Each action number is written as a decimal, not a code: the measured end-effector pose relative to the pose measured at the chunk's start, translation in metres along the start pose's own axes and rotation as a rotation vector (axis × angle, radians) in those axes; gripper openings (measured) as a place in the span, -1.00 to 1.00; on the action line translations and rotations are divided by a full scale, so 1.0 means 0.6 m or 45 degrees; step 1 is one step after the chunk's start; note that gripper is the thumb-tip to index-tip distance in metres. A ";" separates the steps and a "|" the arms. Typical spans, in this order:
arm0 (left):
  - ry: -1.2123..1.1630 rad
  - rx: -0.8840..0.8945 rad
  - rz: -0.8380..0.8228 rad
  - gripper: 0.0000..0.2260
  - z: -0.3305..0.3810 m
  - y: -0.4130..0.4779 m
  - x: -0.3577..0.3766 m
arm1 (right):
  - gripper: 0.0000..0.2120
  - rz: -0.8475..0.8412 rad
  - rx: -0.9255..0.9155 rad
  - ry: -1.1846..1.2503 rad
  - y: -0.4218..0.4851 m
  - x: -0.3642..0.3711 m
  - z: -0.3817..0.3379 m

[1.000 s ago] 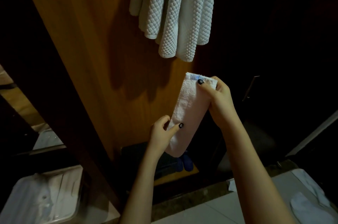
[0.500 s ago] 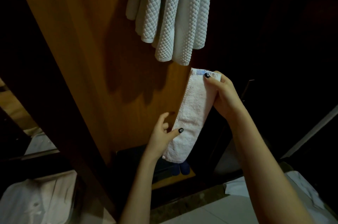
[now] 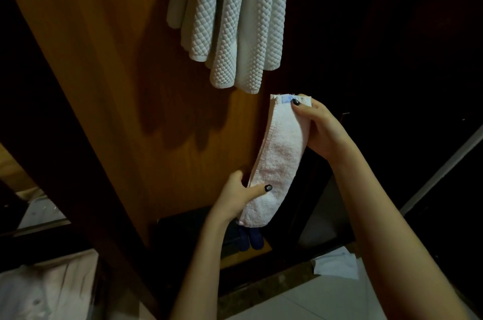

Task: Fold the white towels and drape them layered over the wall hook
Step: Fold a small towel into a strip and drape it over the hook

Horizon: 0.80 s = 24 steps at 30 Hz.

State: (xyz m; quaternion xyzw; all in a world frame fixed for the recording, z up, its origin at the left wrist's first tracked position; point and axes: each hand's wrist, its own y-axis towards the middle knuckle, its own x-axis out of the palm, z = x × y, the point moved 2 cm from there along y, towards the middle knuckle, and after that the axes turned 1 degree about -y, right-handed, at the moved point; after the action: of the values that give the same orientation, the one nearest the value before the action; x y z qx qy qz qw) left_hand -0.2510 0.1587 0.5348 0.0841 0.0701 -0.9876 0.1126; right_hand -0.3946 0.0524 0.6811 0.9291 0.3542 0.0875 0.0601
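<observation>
A small pale towel [image 3: 281, 157], folded into a narrow strip, hangs between my two hands in front of the wooden panel [image 3: 109, 71]. My right hand [image 3: 320, 131] pinches its top end, thumb across the front beside a blue label. My left hand [image 3: 239, 195] grips its lower part, thumb on the front and fingers behind. Above them, thick white waffle-textured towels [image 3: 232, 21] hang down from the top of the view; the hook holding them is out of sight.
Dark blue slippers [image 3: 251, 240] sit low inside the dark cabinet below the towel. A white cloth [image 3: 337, 263] lies on the pale tiled floor at lower right. A pale lidded bin [image 3: 39, 291] shows at lower left. The right side is dark.
My left hand, which had let go of the towel half a second ago, now grips its lower part again. The towel strip hangs longer and straighter, and the view has tilted slightly.
</observation>
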 end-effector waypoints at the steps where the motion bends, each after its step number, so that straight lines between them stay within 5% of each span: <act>1: -0.015 0.010 0.011 -0.09 0.002 0.001 0.004 | -0.77 0.016 -0.005 -0.001 -0.001 -0.001 -0.002; 7: -0.059 0.053 0.153 -0.12 0.008 0.004 0.020 | -0.97 0.161 -0.034 0.039 -0.007 -0.008 -0.001; 18: -0.131 0.003 0.023 -0.12 0.002 0.000 0.027 | -0.98 0.126 -0.092 0.026 -0.020 -0.012 -0.004; 24: -0.117 0.169 0.056 -0.27 0.008 -0.015 0.014 | -0.74 0.218 -0.081 0.078 -0.027 -0.021 -0.003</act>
State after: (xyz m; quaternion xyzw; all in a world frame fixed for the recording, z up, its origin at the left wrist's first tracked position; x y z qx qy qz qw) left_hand -0.2617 0.1646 0.5389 0.0475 -0.0026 -0.9902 0.1314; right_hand -0.4150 0.0562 0.6787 0.9505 0.2721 0.1320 0.0710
